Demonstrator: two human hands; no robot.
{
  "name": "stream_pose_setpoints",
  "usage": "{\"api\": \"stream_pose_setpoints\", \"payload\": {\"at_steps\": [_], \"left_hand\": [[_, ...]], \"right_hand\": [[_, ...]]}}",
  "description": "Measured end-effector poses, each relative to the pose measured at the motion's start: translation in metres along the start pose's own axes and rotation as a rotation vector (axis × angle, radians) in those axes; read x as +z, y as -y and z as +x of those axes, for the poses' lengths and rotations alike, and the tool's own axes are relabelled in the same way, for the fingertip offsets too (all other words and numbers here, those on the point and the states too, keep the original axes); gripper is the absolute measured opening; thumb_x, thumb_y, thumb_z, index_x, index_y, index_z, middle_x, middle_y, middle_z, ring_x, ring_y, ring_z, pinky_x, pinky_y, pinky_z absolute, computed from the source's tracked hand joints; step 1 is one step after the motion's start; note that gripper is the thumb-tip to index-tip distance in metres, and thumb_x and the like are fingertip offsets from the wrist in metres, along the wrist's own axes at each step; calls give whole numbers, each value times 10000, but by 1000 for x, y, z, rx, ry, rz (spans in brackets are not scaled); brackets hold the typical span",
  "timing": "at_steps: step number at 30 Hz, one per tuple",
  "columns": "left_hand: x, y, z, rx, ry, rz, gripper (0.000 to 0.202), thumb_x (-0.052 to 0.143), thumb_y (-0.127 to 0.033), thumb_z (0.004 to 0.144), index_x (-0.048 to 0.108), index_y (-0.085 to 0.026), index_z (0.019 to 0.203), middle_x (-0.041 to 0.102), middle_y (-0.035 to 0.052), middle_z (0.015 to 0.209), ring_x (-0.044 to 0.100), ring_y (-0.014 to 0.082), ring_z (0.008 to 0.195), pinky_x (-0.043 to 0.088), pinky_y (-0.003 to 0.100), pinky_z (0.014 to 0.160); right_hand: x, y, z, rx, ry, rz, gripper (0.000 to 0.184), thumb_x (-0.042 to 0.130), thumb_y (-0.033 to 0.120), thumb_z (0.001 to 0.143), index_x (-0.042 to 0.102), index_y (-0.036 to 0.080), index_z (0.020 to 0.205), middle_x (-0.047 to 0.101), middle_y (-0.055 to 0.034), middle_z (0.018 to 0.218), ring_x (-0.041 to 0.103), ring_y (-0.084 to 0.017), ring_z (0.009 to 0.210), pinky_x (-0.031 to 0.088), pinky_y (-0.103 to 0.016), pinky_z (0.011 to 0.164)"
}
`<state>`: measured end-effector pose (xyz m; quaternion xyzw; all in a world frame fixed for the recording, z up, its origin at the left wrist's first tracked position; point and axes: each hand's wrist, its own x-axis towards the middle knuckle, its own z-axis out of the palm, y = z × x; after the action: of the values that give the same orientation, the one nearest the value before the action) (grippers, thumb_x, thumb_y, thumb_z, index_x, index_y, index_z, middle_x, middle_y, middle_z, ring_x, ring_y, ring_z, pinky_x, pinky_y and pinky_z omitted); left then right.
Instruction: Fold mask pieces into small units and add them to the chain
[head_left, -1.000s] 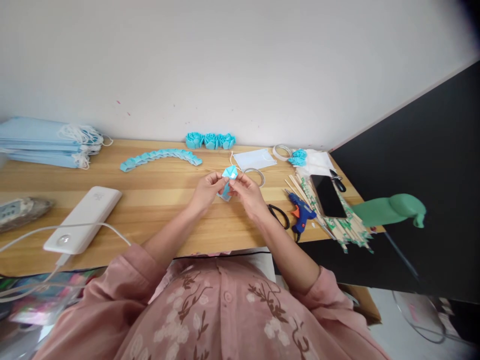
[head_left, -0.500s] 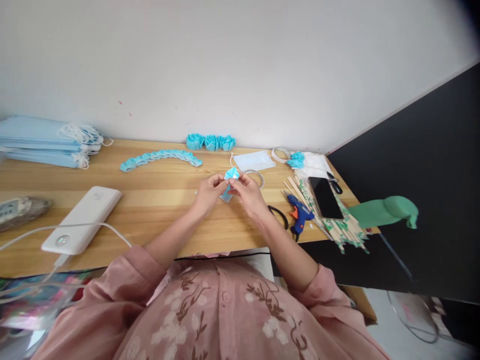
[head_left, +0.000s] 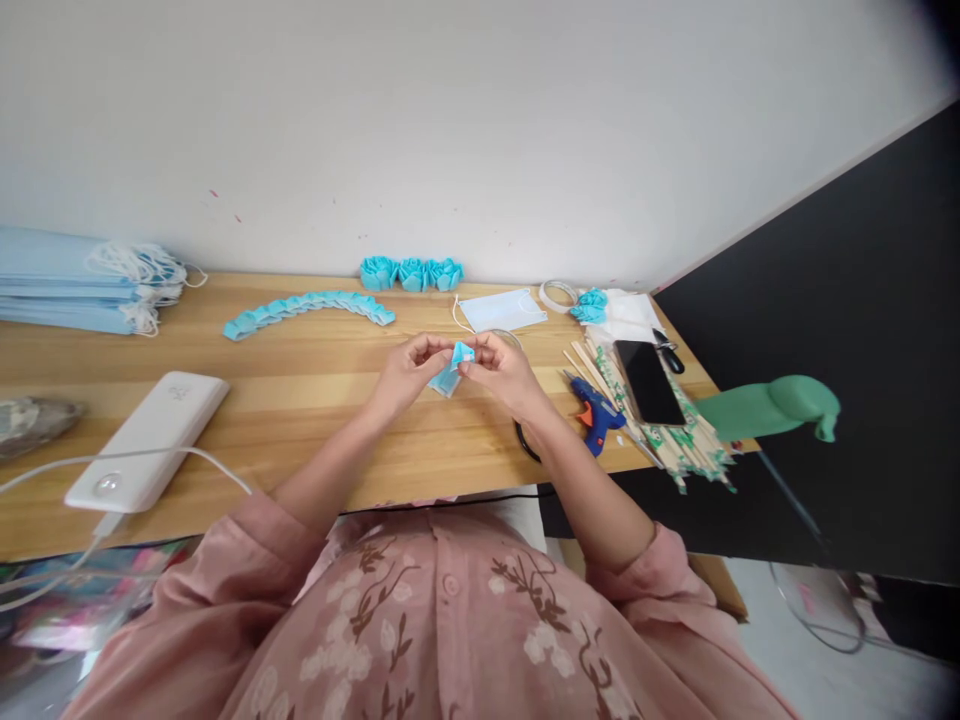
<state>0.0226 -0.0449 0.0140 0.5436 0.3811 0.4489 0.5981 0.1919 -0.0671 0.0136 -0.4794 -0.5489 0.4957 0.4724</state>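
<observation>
Between both hands is a small folded blue piece [head_left: 461,355], bright turquoise with a pale patch on it. My left hand [head_left: 411,372] pinches its left side between thumb and fingers. On the other side my right hand [head_left: 501,368] grips it the same way. Below the fingertips a flat light-blue strip [head_left: 445,381] shows; whether it joins the folded piece I cannot tell. Just beyond my hands lies a light-blue face mask [head_left: 504,310] with white ear loops. A roll of tape [head_left: 510,338] is partly hidden behind my right hand.
Along the wall stand three blue flowers [head_left: 412,273] and a curved folded blue chain [head_left: 307,305]. Stacked masks [head_left: 67,280] and a white power bank [head_left: 146,440] lie left. Rightward are a blue glue gun [head_left: 596,412], a phone [head_left: 649,383], wooden sticks [head_left: 697,458] and another tape roll [head_left: 558,295].
The folded blue piece has been turned and looks smaller and more pointed between my fingers. Both hands stay closed on it. The whole view has shifted slightly.
</observation>
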Motion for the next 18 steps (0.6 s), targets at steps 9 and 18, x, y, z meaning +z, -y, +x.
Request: {"api": "stream_pose_setpoints", "payload": {"at_steps": [9,18], "left_hand": [[-5,-4,-2,52,102,127,391,597,-556,800,604,-168,749,596,13,723,551,142,707,437,267,690],[-5,13,3,10,171,208,282,692,-421,724,581,-163,734,583,-9,690,521,119,656,406,262,660]], "right_hand": [[-7,11,-3,-47,50,-251,634,650,213,751,482,197,1362,520,88,661,488,-95,613,387,-252,628],[-5,19,-6,-86,115,-469,669,605,163,767,452,196,1418,580,53,720,528,-111,654,420,-262,663]]}}
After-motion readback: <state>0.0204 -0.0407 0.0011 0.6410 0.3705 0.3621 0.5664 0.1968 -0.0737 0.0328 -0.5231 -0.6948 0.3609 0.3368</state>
